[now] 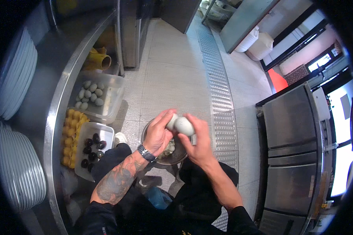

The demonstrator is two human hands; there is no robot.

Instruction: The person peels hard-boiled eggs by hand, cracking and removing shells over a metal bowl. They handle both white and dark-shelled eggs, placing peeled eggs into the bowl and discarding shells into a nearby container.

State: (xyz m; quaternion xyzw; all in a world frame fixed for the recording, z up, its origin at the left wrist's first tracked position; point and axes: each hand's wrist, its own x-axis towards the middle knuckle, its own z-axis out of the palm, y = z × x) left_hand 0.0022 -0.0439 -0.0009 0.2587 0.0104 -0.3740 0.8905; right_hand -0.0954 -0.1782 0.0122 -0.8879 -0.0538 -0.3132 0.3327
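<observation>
My left hand grips a pale grey-green egg, mostly covered by my fingers. A second pale egg is in my right hand, held between thumb and fingers. The two eggs appear to touch. Below them a round metal bowl holds whitish shell pieces; my hands hide part of it. To the left, a clear plastic tub holds several unpeeled eggs. A white plastic container nearer me holds several dark, glossy peeled eggs, apparently century eggs.
A steel counter with stacked plates runs along the left. Beneath it are a yellow egg tray and a yellow object. A perforated drain cover crosses the tiled floor. At right stands a steel cabinet.
</observation>
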